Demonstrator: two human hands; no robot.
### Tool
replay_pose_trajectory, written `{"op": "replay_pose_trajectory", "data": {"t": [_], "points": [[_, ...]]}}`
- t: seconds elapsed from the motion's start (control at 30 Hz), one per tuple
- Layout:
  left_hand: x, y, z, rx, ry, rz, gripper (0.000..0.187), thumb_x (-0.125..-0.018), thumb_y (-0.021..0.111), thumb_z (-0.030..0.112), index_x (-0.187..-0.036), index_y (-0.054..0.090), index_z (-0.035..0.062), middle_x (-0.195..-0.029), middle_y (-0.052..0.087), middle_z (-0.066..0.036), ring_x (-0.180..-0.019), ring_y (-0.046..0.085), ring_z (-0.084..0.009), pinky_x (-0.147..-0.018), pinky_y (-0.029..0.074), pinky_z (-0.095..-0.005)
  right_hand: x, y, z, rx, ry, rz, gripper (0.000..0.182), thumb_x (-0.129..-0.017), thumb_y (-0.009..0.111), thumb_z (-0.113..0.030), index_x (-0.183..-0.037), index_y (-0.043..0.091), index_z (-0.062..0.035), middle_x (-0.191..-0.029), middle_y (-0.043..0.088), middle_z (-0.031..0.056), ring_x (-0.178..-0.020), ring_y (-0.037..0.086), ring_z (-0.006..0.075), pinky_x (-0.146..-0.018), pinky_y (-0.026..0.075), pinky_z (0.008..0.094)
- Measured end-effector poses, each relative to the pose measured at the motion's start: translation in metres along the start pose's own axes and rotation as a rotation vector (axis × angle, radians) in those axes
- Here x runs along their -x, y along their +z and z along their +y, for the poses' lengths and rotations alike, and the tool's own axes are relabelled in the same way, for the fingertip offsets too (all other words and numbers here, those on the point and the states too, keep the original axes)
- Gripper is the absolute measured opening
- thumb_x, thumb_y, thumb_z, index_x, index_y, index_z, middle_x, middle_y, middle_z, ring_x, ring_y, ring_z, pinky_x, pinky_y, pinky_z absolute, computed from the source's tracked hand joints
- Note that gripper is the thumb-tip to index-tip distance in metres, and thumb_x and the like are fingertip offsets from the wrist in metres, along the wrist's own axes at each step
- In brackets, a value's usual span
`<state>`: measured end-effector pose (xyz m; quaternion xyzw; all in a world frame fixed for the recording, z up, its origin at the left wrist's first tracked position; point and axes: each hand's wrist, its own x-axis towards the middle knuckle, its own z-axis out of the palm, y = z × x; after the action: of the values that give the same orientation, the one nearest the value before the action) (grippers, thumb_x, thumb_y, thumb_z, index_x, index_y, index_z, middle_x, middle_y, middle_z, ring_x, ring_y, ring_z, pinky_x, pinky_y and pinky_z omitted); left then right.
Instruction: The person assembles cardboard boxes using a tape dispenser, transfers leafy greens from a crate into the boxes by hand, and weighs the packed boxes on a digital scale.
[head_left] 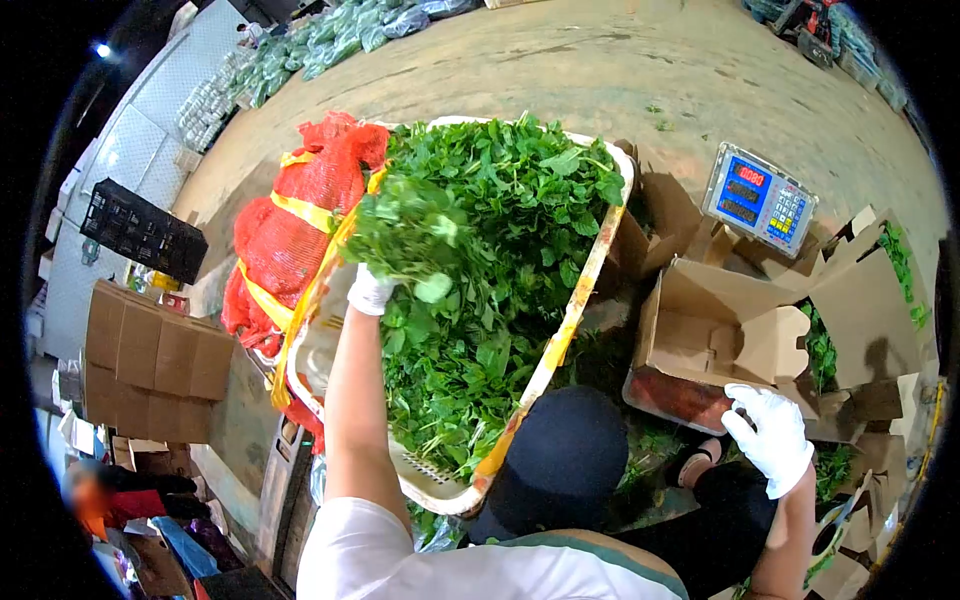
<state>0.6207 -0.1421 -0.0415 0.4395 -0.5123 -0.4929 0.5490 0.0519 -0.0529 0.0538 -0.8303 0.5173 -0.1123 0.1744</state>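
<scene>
The left hand (372, 290) gripped one bunch of greens (412, 232) over the white basket (590, 285), whose heap of leaves (520, 190) suggested much remained unsorted. Right of the basket, the right hand (770, 438) was released, fingers curved beside one open carton (672, 392). Beyond that stood one scale (762, 198); left of the basket lay red mesh sacks (302, 230), too overlapped to count.

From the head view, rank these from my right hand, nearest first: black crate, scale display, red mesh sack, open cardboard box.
From the right hand:
1. Open cardboard box, right beside the fingers
2. Scale display, beyond the box
3. Red mesh sack, left of the greens
4. Black crate, far left
</scene>
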Motion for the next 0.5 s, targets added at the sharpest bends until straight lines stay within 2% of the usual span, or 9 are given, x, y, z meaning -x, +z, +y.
{"op": "replay_pose_trajectory", "data": {"t": [0.1,0.23,0.4,0.47,0.5], "points": [[0.002,-0.002,0.034,0.194,-0.059,0.115,0.055,-0.078,0.061,0.018,-0.125,0.036,0.0039,-0.122,0.046,-0.012,-0.107,0.048,-0.0192,-0.091,0.040,-0.0354,0.007,-0.003,-0.001,0.001,-0.001,0.019,0.027,-0.074,0.059,-0.020,-0.097,0.058,-0.0052,-0.070,0.058,0.0092,-0.065,0.057,0.0261,-0.060,0.045,0.0359],[0.000,0.035,0.082,0.318,-0.075,0.162,0.054,-0.077,0.061,0.019,-0.124,0.038,0.0038,-0.121,0.047,-0.012,-0.106,0.049,-0.0192,-0.090,0.041,-0.0352,0.016,-0.007,-0.001,-0.005,-0.014,0.071,0.027,-0.074,0.059,-0.020,-0.097,0.058,-0.0060,-0.070,0.059,0.0093,-0.065,0.057,0.0265,-0.061,0.045,0.0359],[-0.023,0.120,0.117,0.355,-0.113,-0.004,0.054,-0.076,0.062,0.019,-0.122,0.040,0.0036,-0.120,0.048,-0.012,-0.104,0.050,-0.0192,-0.089,0.042,-0.0349,0.026,-0.010,-0.002,-0.048,-0.049,0.107,0.029,-0.074,0.059,-0.025,-0.097,0.058,-0.0073,-0.073,0.059,0.0101,-0.067,0.058,0.0269,-0.062,0.046,0.0368],[-0.040,0.169,0.123,0.349,-0.145,-0.130,0.054,-0.076,0.063,0.020,-0.122,0.040,0.0036,-0.119,0.049,-0.012,-0.104,0.051,-0.0192,-0.089,0.042,-0.0348,0.033,-0.006,0.004,0.084,-0.192,0.177,0.029,-0.076,0.057,-0.027,-0.097,0.058,-0.0074,-0.075,0.060,0.0109,-0.068,0.058,0.0273,-0.062,0.047,0.0363],[-0.049,0.195,0.125,0.346,-0.157,-0.201,0.054,-0.075,0.063,0.020,-0.122,0.041,0.0035,-0.119,0.049,-0.012,-0.103,0.051,-0.0192,-0.088,0.042,-0.0347,0.037,-0.007,0.003,0.093,-0.155,0.102,0.030,-0.077,0.056,-0.028,-0.098,0.057,-0.0070,-0.076,0.060,0.0114,-0.068,0.058,0.0276,-0.062,0.047,0.0361]]}}
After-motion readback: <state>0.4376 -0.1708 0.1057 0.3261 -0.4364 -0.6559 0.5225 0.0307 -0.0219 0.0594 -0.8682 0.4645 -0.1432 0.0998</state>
